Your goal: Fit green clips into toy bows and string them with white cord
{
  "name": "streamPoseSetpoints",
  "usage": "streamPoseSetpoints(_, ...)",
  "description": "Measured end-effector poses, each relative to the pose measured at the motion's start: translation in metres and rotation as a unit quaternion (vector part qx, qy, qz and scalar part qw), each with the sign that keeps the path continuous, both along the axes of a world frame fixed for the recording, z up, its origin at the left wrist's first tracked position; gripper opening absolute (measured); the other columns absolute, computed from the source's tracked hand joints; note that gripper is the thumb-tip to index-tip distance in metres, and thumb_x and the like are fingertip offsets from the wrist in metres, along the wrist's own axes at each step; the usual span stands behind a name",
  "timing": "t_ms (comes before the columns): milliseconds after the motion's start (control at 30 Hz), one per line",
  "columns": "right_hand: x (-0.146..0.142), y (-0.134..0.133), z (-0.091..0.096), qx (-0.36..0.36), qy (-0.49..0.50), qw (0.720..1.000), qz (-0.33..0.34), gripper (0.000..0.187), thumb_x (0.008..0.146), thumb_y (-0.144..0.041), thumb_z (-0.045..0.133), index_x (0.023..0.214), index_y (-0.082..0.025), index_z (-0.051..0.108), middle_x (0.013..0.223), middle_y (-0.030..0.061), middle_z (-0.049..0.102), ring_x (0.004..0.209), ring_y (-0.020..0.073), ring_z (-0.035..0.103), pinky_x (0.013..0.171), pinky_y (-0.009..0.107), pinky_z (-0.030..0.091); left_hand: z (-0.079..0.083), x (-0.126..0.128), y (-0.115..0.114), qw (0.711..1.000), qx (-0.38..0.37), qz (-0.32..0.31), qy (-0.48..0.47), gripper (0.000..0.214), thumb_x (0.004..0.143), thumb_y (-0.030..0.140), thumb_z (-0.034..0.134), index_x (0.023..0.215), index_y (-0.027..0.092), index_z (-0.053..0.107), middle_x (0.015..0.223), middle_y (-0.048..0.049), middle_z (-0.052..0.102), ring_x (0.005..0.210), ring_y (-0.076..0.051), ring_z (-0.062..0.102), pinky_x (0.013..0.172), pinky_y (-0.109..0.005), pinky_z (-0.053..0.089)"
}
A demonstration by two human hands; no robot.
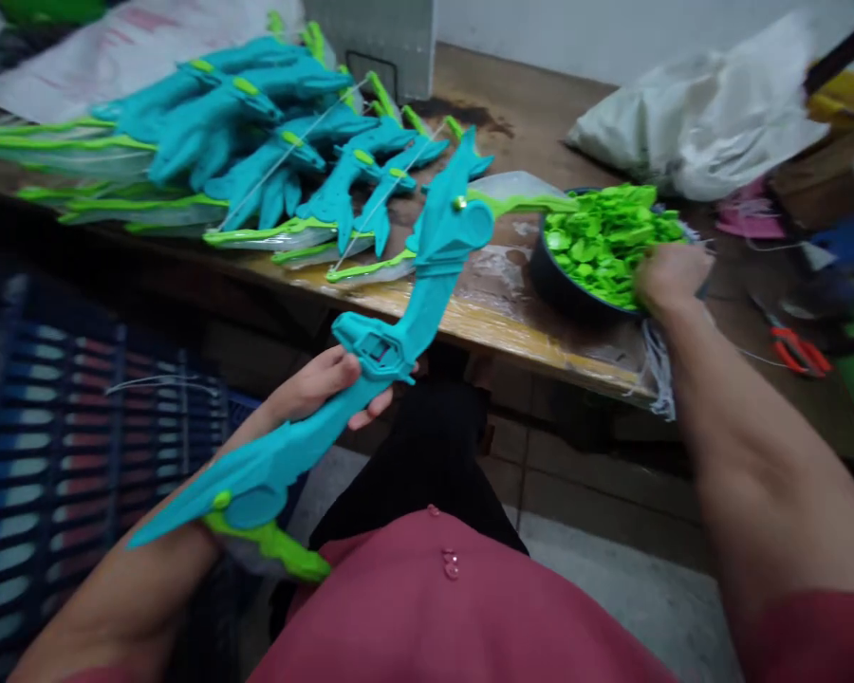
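Note:
My left hand [320,384] is wrapped round the middle of a turquoise toy bow [434,294], which slants across in front of me. The bow has lime-green limb tips, and an open slot shows in its grip above my thumb. At the right side of a dark round bowl [551,275], my right hand [673,275] is curled against a heap of small lime-green plastic pieces [604,242]. Its fingertips are hidden and slightly blurred, so what they hold cannot be made out.
Several similar turquoise bows [220,123] lie piled on the wooden table [519,104] at the left. A white plastic bag [697,119] sits behind the bowl. Red-handled cutters [801,351] lie at the right, near white strings [659,370]. A blue slatted crate [114,427] stands at lower left.

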State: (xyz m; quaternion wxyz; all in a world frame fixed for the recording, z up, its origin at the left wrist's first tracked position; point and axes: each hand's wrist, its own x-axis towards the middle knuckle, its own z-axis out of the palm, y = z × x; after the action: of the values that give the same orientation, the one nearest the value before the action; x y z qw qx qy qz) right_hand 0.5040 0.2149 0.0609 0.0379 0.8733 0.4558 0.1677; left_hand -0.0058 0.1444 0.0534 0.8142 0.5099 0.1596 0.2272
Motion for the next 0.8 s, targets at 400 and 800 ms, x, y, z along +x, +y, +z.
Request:
streamPoseSetpoints(400,-0.172,-0.121,0.055,0.238,0.308,0.821,0.419,0.004,0.094,-0.024,0.064,0.092,-0.025,0.067,0.086,0.0027,0.071,0.076,0.02,0.067,0.073,0.035,0.054,0.004,-0.013,0.004,0.991,-0.032,-0.088,0.1,0.067,0.099,0.06,0.056,0.131,0.002,0.063,0.075,-0.0132,0.068,0.05,-0.014,0.06,0.046,-0.02,0.043)
streamPoseSetpoints(800,-0.171,-0.161,-0.038,0.367,0.352,0.828,0.236,0.013,0.097,-0.033,0.056,0.093,-0.022,0.061,0.085,0.003,0.065,0.075,0.0193,0.065,0.069,0.033,0.054,-0.041,-0.027,-0.01,0.99,-0.048,-0.047,0.121,0.063,0.099,0.058,0.053,0.134,0.006,0.063,0.072,-0.009,0.065,0.047,-0.012,0.054,0.046,-0.02,0.04)
